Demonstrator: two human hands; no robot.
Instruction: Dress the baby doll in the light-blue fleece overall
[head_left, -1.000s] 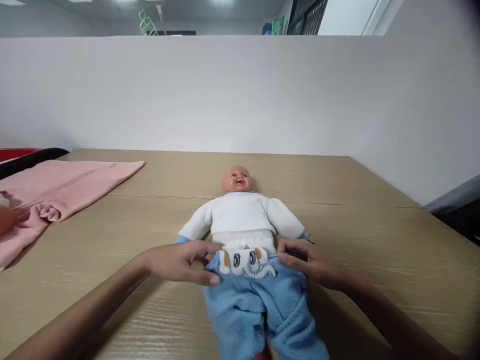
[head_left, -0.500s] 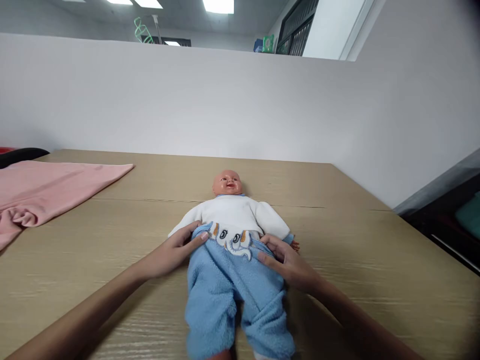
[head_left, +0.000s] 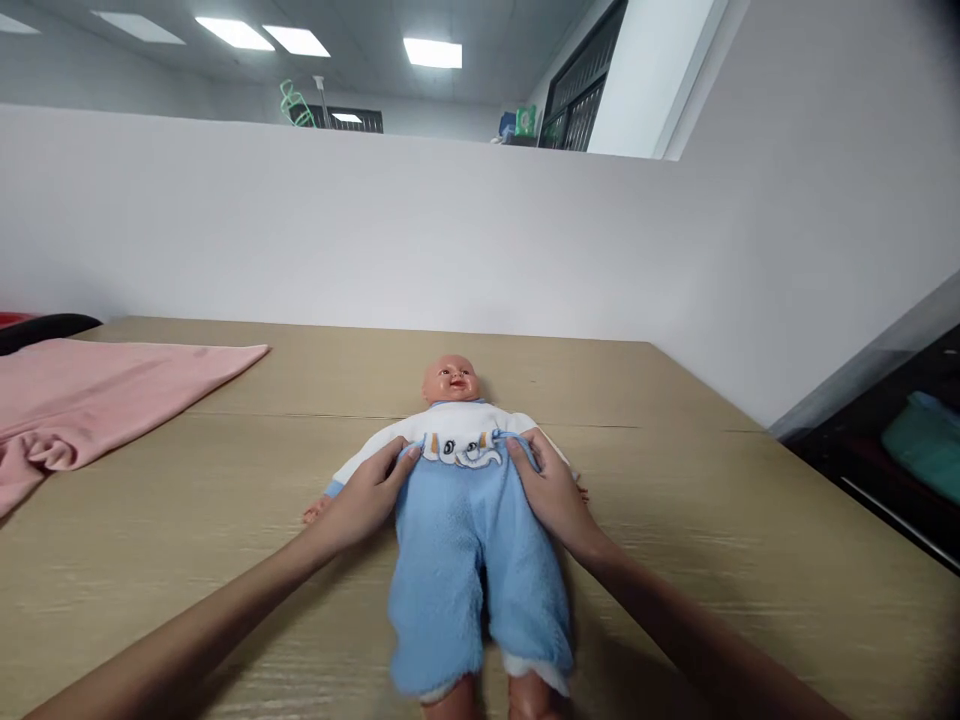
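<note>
A baby doll [head_left: 451,380] lies on its back on the table, head away from me. It wears a white top [head_left: 450,418] with blue cuffs and fluffy blue trousers [head_left: 457,520] with an elephant face on the front. My left hand [head_left: 379,485] pinches the trousers' waistband at the doll's side on the left. On the other side my right hand [head_left: 551,485] grips the waistband between thumb and fingers. The waistband sits up over the top's lower part, and the doll's bare lower legs [head_left: 454,698] show below the hems.
The wooden table [head_left: 225,480] reaches back to a white partition wall [head_left: 337,230]. Pink cloth [head_left: 127,390] lies on the left, beside a black curved edge [head_left: 49,328]. Beyond the table's right edge is a dark shelf [head_left: 847,430] holding teal fabric [head_left: 926,445].
Both hands have pulled the trousers' waistband up toward the doll's chest. The trouser legs are straighter, and more of the doll's lower legs shows. The view has tilted slightly upward.
</note>
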